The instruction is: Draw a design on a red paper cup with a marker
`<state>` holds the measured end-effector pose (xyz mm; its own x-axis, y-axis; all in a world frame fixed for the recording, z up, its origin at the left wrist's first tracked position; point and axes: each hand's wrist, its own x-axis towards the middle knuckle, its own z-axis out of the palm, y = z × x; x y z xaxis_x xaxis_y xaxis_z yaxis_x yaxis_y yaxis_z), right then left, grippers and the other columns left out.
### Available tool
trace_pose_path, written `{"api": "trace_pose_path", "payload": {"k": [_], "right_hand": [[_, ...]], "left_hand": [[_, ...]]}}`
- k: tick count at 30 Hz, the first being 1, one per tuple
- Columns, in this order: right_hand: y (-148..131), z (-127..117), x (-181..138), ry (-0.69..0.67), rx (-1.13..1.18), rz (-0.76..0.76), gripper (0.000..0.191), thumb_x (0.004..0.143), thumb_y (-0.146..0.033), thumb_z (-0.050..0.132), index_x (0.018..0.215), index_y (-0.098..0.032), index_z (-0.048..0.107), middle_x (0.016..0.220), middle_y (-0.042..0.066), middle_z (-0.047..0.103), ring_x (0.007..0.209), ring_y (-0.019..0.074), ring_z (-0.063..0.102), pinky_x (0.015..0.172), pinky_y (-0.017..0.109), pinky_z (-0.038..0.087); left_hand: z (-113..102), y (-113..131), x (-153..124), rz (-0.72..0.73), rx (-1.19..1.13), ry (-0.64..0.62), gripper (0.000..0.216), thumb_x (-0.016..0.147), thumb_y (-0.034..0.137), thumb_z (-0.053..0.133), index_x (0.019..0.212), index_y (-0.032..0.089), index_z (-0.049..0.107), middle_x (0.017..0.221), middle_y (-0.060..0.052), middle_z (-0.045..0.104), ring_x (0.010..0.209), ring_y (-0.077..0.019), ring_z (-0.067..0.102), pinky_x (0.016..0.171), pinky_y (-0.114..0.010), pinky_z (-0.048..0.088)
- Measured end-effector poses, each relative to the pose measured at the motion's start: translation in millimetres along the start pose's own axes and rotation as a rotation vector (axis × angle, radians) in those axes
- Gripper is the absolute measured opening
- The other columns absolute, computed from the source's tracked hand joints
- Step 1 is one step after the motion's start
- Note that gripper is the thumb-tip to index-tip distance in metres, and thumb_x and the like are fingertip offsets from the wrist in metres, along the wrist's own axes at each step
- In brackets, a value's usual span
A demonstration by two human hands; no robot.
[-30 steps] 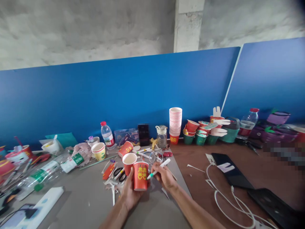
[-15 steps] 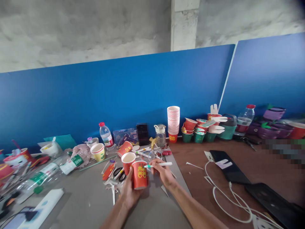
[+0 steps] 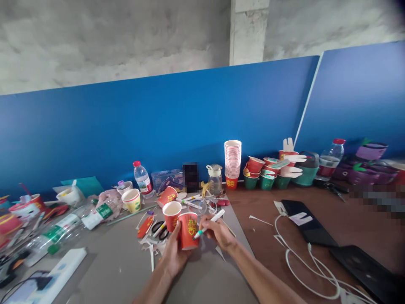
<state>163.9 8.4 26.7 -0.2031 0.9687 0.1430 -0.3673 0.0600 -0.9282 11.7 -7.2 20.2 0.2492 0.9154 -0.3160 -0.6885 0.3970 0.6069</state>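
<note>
My left hand (image 3: 174, 252) is closed round a red paper cup (image 3: 189, 242) with yellow characters, its white rim upward. In my right hand (image 3: 218, 233) is a white marker (image 3: 210, 223), pinched between the fingers. The marker's green tip end meets the cup's side, low and to the right of the yellow print. Just behind the held cup stands another red paper cup (image 3: 172, 219), upright. Black-handled scissors (image 3: 160, 231), a red paper piece (image 3: 145, 227) and white scraps lie left of my left hand.
A tall stack of paper cups (image 3: 232, 162) stands by the blue partition (image 3: 158, 118). Plastic bottles (image 3: 66, 228) lie at left. Several small red and green cups (image 3: 267, 179) stand at right. Phones (image 3: 308, 223) and a white cable (image 3: 287, 257) lie on the brown tabletop.
The marker's tip has moved down the cup's side, from the upper part of the yellow print to below it, and the marker is now more tilted. The left hand still holds the cup.
</note>
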Motion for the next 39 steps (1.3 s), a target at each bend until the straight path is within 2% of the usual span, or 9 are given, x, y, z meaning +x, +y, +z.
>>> {"api": "trace_pose_path", "payload": {"k": [2, 6, 10, 15, 21, 26, 30, 35, 39], "right_hand": [[-1.2, 0.5, -0.4, 0.002, -0.010, -0.013, 0.022, 0.067, -0.036, 0.058, 0.057, -0.016, 0.059, 0.046, -0.004, 0.048, 0.041, 0.0073, 0.035, 0.044, 0.021, 0.024], [-2.5, 0.3, 0.3, 0.115, 0.024, -0.092, 0.019, 0.068, -0.035, 0.058, 0.063, -0.017, 0.060, 0.044, -0.004, 0.048, 0.045, 0.0089, 0.039, 0.048, 0.021, 0.029], [-1.3, -1.0, 1.0, -0.006, 0.030, 0.003, 0.021, 0.065, -0.034, 0.058, 0.055, -0.016, 0.058, 0.043, -0.005, 0.044, 0.039, 0.0064, 0.032, 0.042, 0.021, 0.022], [2.7, -5.8, 4.1, 0.119, 0.078, -0.106, 0.017, 0.068, -0.033, 0.057, 0.062, -0.017, 0.059, 0.042, -0.004, 0.046, 0.043, 0.0087, 0.039, 0.048, 0.021, 0.029], [0.5, -10.4, 2.6, 0.005, 0.005, -0.032, 0.020, 0.066, -0.032, 0.058, 0.053, -0.016, 0.058, 0.042, -0.005, 0.043, 0.039, 0.0062, 0.029, 0.042, 0.021, 0.019], [3.8, -10.1, 5.2, 0.124, 0.064, -0.127, 0.015, 0.070, -0.031, 0.055, 0.063, -0.017, 0.060, 0.043, -0.005, 0.045, 0.044, 0.0087, 0.035, 0.046, 0.021, 0.024], [0.1, -9.7, 3.6, 0.095, -0.033, -0.086, 0.015, 0.066, -0.027, 0.054, 0.056, -0.017, 0.057, 0.040, -0.006, 0.038, 0.039, 0.0073, 0.028, 0.042, 0.022, 0.018], [-5.4, -5.7, 0.5, 0.206, -0.235, -0.214, 0.016, 0.073, -0.030, 0.054, 0.067, -0.018, 0.060, 0.047, -0.003, 0.049, 0.046, 0.0105, 0.041, 0.048, 0.022, 0.030], [6.9, -4.5, 0.8, 0.267, -0.411, -0.306, 0.018, 0.077, -0.033, 0.055, 0.079, -0.018, 0.064, 0.065, 0.002, 0.061, 0.059, 0.0147, 0.053, 0.056, 0.024, 0.041]], "left_hand": [[0.7, 0.3, -0.8, 0.010, 0.023, 0.030, 0.035, 0.081, 0.035, 0.058, 0.108, 0.012, 0.055, 0.082, -0.007, 0.069, 0.067, -0.0186, 0.065, 0.066, -0.030, 0.051], [-0.4, -0.5, -0.5, 0.024, 0.042, 0.028, 0.035, 0.079, 0.032, 0.061, 0.109, 0.015, 0.055, 0.086, -0.006, 0.069, 0.071, -0.0182, 0.066, 0.070, -0.029, 0.051], [0.1, -1.8, -1.1, 0.042, 0.023, -0.047, 0.036, 0.076, 0.026, 0.065, 0.110, 0.018, 0.055, 0.092, -0.005, 0.069, 0.077, -0.0184, 0.066, 0.074, -0.029, 0.049], [3.6, -3.1, -3.2, 0.059, 0.054, -0.057, 0.035, 0.073, 0.026, 0.068, 0.106, 0.016, 0.057, 0.091, -0.006, 0.069, 0.087, -0.0223, 0.065, 0.081, -0.032, 0.048], [0.1, -6.2, -2.0, 0.115, 0.121, -0.097, 0.025, 0.069, 0.019, 0.071, 0.093, 0.017, 0.061, 0.086, -0.005, 0.070, 0.086, -0.0219, 0.065, 0.082, -0.033, 0.049], [-1.2, -5.4, -2.7, 0.098, 0.142, -0.076, 0.025, 0.071, 0.020, 0.070, 0.093, 0.016, 0.061, 0.085, -0.006, 0.070, 0.086, -0.0223, 0.065, 0.080, -0.033, 0.049], [1.1, -5.9, -3.8, 0.138, 0.166, -0.093, 0.015, 0.070, 0.019, 0.069, 0.083, 0.017, 0.062, 0.082, -0.004, 0.070, 0.086, -0.0231, 0.064, 0.079, -0.033, 0.049], [1.1, -10.7, -1.8, 0.249, 0.236, -0.077, 0.014, 0.068, 0.019, 0.070, 0.080, 0.018, 0.063, 0.076, -0.002, 0.069, 0.074, -0.0193, 0.064, 0.072, -0.030, 0.049], [-3.0, -14.5, 1.4, 0.295, 0.301, -0.066, 0.021, 0.067, 0.026, 0.071, 0.085, 0.017, 0.065, 0.081, -0.003, 0.070, 0.077, -0.0197, 0.064, 0.075, -0.032, 0.049]]}}
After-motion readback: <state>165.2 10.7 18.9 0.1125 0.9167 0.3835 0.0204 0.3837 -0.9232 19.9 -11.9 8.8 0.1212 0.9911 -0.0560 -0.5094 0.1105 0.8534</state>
